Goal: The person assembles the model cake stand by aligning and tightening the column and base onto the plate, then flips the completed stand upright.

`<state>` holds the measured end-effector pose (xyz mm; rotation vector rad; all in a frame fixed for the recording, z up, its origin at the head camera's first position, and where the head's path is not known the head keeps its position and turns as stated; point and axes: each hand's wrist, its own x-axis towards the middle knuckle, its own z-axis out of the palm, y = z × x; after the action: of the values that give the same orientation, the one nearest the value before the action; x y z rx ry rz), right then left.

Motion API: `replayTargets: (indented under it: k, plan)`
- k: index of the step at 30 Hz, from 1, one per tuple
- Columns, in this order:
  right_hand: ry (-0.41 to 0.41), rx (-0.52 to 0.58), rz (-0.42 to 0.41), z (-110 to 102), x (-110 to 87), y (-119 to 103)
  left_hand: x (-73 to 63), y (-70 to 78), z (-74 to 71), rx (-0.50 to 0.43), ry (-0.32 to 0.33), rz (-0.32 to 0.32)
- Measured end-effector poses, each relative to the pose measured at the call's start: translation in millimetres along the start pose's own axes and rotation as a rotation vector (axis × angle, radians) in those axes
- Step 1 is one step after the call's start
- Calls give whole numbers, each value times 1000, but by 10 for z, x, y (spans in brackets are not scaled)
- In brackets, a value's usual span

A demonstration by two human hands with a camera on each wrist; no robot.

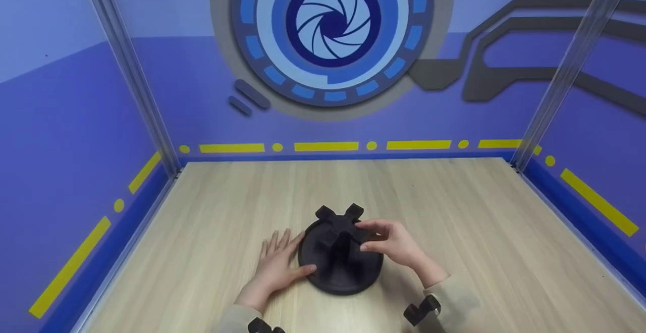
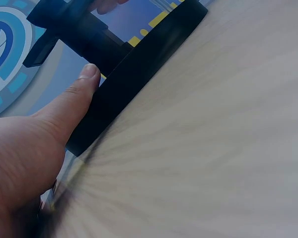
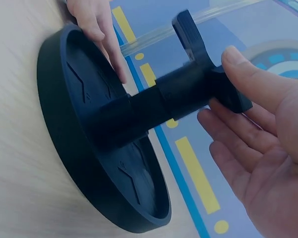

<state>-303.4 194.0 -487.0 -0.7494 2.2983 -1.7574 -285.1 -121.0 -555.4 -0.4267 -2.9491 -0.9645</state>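
A black stand, with a round dish-like base, a short post and a cross-shaped top, stands upright on the wooden table. At the base's left side is my left hand, its fingers spread and its thumb laid over the rim. My right hand is up at the top, holding one arm of the cross between thumb and fingers. In the left wrist view the left thumb lies against the base's edge; that hand's other fingers are hidden there.
The light wooden table runs back to a blue printed wall with yellow dashes. Side panels with metal corner posts close in the left and right. Black wrist straps sit at both sleeves.
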Motion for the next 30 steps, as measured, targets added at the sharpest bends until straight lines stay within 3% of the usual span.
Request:
replayTargets:
  k: [13,25,30]
  plan:
    - [152,-125,-30,221,-66,-132,-5,5,-2,-11,-6,-3]
    - [364,-300,-88,529,-85,-189,8,9,-4,-4,-6,-4]
    - [394,-374,-99,615,-87,-196,6,0,-2,2,2,6]
